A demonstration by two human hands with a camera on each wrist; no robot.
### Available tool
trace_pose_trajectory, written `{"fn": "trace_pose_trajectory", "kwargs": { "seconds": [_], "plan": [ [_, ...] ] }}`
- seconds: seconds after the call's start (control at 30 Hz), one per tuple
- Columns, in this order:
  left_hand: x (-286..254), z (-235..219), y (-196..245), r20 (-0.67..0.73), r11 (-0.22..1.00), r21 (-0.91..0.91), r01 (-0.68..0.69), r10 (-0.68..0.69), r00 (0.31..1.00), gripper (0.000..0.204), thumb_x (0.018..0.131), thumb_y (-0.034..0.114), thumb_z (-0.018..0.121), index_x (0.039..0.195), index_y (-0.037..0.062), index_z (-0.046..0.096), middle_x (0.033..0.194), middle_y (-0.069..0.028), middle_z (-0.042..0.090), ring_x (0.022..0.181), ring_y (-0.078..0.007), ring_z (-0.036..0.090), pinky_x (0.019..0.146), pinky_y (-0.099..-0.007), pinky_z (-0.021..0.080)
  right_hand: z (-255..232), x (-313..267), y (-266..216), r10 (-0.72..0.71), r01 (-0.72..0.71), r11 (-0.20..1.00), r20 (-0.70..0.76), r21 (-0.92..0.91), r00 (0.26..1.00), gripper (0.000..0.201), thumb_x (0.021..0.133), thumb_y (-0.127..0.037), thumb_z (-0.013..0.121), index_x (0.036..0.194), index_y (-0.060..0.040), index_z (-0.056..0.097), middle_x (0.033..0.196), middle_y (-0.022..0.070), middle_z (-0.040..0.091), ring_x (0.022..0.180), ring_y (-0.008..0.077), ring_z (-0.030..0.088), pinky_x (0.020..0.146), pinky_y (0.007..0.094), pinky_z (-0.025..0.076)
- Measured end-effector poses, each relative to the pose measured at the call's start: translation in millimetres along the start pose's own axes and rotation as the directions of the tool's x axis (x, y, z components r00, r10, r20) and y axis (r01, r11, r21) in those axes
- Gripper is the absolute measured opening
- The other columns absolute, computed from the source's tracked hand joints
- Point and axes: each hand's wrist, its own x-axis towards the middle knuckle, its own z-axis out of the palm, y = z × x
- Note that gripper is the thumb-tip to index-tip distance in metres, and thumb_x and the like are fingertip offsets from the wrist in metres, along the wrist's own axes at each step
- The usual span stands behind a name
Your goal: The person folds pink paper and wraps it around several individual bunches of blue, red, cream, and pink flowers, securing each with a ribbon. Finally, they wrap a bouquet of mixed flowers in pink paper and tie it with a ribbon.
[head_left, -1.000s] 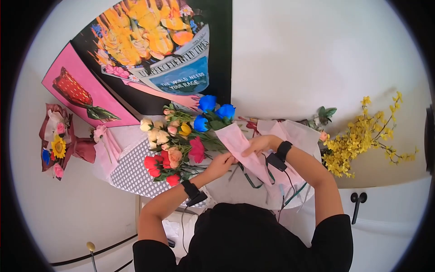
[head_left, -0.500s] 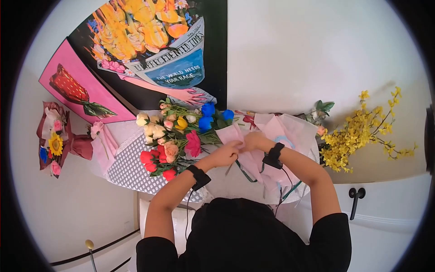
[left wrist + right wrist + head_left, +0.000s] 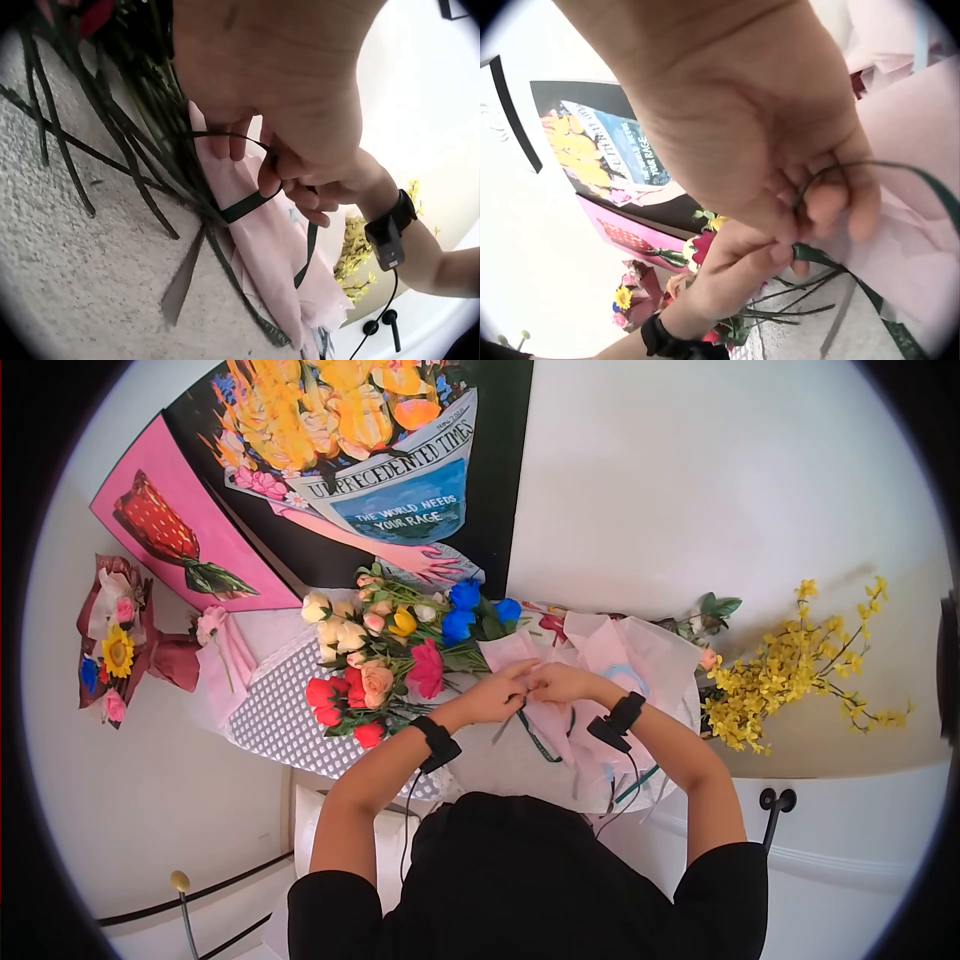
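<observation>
Both hands meet at a dark green ribbon [image 3: 255, 206] that passes across pink wrapping paper [image 3: 251, 247] next to a bundle of green stems [image 3: 142, 161]. My left hand [image 3: 497, 695] pinches the ribbon between thumb and fingers, as the right wrist view shows. Beside it, fingertips nearly together with the left, my right hand [image 3: 562, 682] holds another stretch of ribbon with curled fingers; a loop of it arcs past those fingers. A loose ribbon tail [image 3: 540, 738] hangs over the table side of the paper. Where the ribbon crosses itself is partly hidden by fingers.
Left of the hands lie red roses [image 3: 325, 700], a magenta flower [image 3: 427, 668] and blue roses [image 3: 460, 622]. More pink paper [image 3: 655, 645] lies to the right, near yellow blossom branches [image 3: 765, 685]. A wrapped sunflower bouquet [image 3: 118, 650] is far left; paintings [image 3: 400, 500] stand behind.
The hands have come closer together over the paper, fingertips meeting. The pink paper flap, raised near the right hand a second ago, now lies lower beneath both hands. The head view has shifted slightly.
</observation>
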Motion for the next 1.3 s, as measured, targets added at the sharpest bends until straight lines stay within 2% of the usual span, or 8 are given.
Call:
{"fn": "trace_pose_trajectory", "kwargs": {
  "seconds": [0.17, 0.63, 0.7, 0.83, 0.93, 1.03, 1.1, 1.3],
  "plan": [
    [2.6, -2.1, -13.2, 0.034, 0.998, -0.018, -0.052, 0.053, 0.998, 0.011, 0.068, 0.003, 0.054, 0.076, -0.0019, 0.059, 0.129, -0.0218, 0.043, 0.113, -0.0341, 0.047, 0.094, -0.0372, 0.037, 23.0, 16.1, 16.5, -0.422, 0.414, 0.906, -0.117, -0.088, 0.899, 0.011, 0.072, -0.011, 0.064, 0.078, -0.0017, 0.06, 0.068, 0.0099, 0.055, 0.065, 0.0192, 0.052, 0.061, 0.0331, 0.042],
    [-12.1, 5.7, 7.2, -0.256, 0.988, -0.09, 0.122, -0.141, 0.956, 0.011, 0.074, 0.009, 0.057, 0.081, 0.0015, 0.062, 0.105, -0.0162, 0.051, 0.098, -0.0296, 0.052, 0.083, -0.0337, 0.044, 33.7, 8.4, 21.6, -0.551, 0.568, 0.823, -0.229, 0.007, 0.802, 0.011, 0.076, -0.009, 0.063, 0.082, -0.0006, 0.064, 0.094, 0.0101, 0.055, 0.093, 0.0206, 0.05, 0.081, 0.0311, 0.039],
    [-13.1, 1.2, 21.5, -0.275, 0.952, 0.231, 0.2, -0.134, 0.952, 0.013, 0.075, 0.012, 0.059, 0.081, 0.001, 0.062, 0.098, -0.0154, 0.051, 0.09, -0.028, 0.055, 0.077, -0.034, 0.046, 34.0, 8.3, 24.0, -0.584, 0.564, 0.811, -0.172, -0.153, 0.793, 0.011, 0.075, -0.004, 0.059, 0.084, 0.0004, 0.063, 0.095, 0.0112, 0.055, 0.094, 0.0219, 0.05, 0.083, 0.0312, 0.039],
    [-10.5, -20.2, 46.6, -0.276, 0.852, 0.256, 0.456, -0.388, 0.879, 0.018, 0.075, 0.019, 0.058, 0.073, 0.0021, 0.064, 0.091, -0.0139, 0.057, 0.084, -0.0316, 0.057, 0.07, -0.037, 0.047, 42.3, 15.5, 25.4, -0.491, 0.54, 0.832, -0.283, 0.126, 0.824, 0.019, 0.07, 0.004, 0.051, 0.086, 0.0019, 0.062, 0.09, 0.0137, 0.058, 0.088, 0.0272, 0.055, 0.078, 0.034, 0.043],
    [-18.5, -30.6, 34.6, -0.213, 0.834, 0.158, 0.528, -0.493, 0.843, 0.02, 0.074, 0.022, 0.057, 0.074, 0.0031, 0.064, 0.082, -0.0116, 0.061, 0.076, -0.0335, 0.059, 0.068, -0.0374, 0.047, 46.4, 16.7, 17.3, -0.55, 0.582, 0.813, -0.328, 0.001, 0.769, 0.022, 0.07, 0.006, 0.049, 0.088, 0.0032, 0.061, 0.09, 0.0145, 0.059, 0.083, 0.0282, 0.057, 0.075, 0.0336, 0.045],
    [-31.0, -33.6, 12.2, -0.126, 0.831, -0.071, 0.552, -0.556, 0.821, 0.02, 0.081, 0.02, 0.056, 0.08, 0.0003, 0.061, 0.078, -0.0074, 0.063, 0.069, -0.0167, 0.06, 0.062, -0.0287, 0.048, 50.6, 18.4, 11.4, -0.596, 0.59, 0.793, -0.394, -0.153, 0.699, 0.024, 0.072, 0.005, 0.049, 0.094, 0.0033, 0.059, 0.089, 0.0143, 0.059, 0.081, 0.0258, 0.058, 0.072, 0.0326, 0.046],
    [-37.6, -36.5, 16.3, 0.059, 0.635, -0.417, 0.65, -0.695, 0.717, 0.021, 0.085, 0.022, 0.054, 0.085, 0.0018, 0.061, 0.082, -0.0031, 0.064, 0.071, -0.0086, 0.058, 0.059, -0.0222, 0.047, 54.0, 16.6, 8.9, -0.589, 0.568, 0.8, -0.431, -0.193, 0.684, 0.025, 0.073, 0.004, 0.049, 0.097, 0.0032, 0.058, 0.088, 0.0138, 0.059, 0.079, 0.0238, 0.057, 0.071, 0.0321, 0.046],
    [-37.7, -31.3, 20.0, 0.028, 0.672, -0.551, 0.495, -0.578, 0.815, 0.021, 0.086, 0.018, 0.053, 0.084, -0.0008, 0.062, 0.069, -0.0009, 0.058, 0.062, -0.0063, 0.054, 0.054, -0.0199, 0.043, 57.0, 23.2, 12.2, -0.399, 0.464, 0.88, -0.373, 0.1, 0.838, 0.024, 0.083, -0.006, 0.053, 0.106, 0.0016, 0.055, 0.089, 0.006, 0.056, 0.079, 0.0109, 0.049, 0.069, 0.0266, 0.042]
  ]
}}
